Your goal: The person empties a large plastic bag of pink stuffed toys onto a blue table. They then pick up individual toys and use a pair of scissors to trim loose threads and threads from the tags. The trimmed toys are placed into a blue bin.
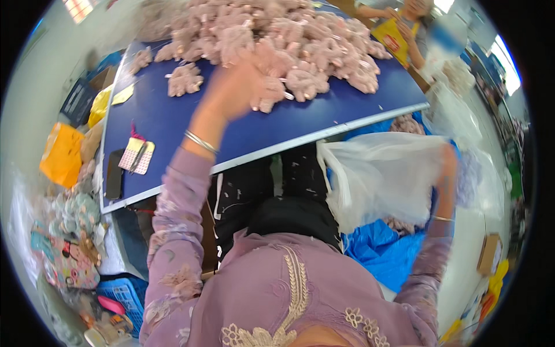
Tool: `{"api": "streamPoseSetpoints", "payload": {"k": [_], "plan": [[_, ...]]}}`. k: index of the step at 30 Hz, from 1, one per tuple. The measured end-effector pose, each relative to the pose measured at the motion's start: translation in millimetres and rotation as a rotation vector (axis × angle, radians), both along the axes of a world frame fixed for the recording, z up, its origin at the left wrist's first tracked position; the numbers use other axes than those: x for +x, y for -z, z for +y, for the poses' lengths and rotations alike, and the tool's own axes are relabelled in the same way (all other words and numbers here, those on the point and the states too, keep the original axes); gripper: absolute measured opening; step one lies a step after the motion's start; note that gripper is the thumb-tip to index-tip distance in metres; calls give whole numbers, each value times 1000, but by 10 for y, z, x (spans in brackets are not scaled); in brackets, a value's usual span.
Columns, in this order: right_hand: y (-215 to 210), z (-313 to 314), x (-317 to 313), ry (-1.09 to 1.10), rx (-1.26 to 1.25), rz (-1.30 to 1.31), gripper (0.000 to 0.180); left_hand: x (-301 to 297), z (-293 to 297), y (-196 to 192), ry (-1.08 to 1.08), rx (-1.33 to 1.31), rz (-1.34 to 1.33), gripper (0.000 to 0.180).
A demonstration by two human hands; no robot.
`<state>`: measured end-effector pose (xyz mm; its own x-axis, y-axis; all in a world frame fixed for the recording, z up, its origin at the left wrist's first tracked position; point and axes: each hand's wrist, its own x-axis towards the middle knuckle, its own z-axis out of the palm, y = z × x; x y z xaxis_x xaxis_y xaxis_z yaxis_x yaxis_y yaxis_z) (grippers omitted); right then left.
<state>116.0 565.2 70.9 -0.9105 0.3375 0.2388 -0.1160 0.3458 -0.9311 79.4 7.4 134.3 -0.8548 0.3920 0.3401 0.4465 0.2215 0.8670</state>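
Observation:
My left hand reaches over the blue-topped table to the near side of a heap of fluffy pink plush pieces. It is smeared by motion, and its fingers blend with the plush, so their grip is unclear. A single pink plush piece lies left of the heap. On my right, beside the table edge, my right hand is closed on the edge of a whitish see-through plastic bag, which stretches toward my lap. Below that bag sits a blue plastic sack with pinkish plush partly showing.
A dark phone and a checkered pouch rest at the table's left corner. Soft toys and a blue crate stand on the left. Across the table is a person in a yellow apron.

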Motion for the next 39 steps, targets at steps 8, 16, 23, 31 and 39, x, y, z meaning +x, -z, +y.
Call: {"api": "streamPoseSetpoints", "payload": {"k": [8, 16, 23, 31, 39], "plan": [[-1655, 1914, 73, 54, -326, 100, 44, 684, -763, -1806, -540, 1073, 261, 81], [-591, 665, -21, 74, -82, 59, 39, 707, -1099, -445, -5, 308, -97, 56], [-346, -668, 350, -124, 400, -28, 22, 738, -26, 801, 499, -191, -494, 47], [-357, -1299, 441, -339, 119, -49, 12, 666, 423, 792, 546, -235, -568, 45], [-182, -1481, 468, -436, -14, -61, 12, 644, 634, 683, 575, -254, -580, 44]]}}
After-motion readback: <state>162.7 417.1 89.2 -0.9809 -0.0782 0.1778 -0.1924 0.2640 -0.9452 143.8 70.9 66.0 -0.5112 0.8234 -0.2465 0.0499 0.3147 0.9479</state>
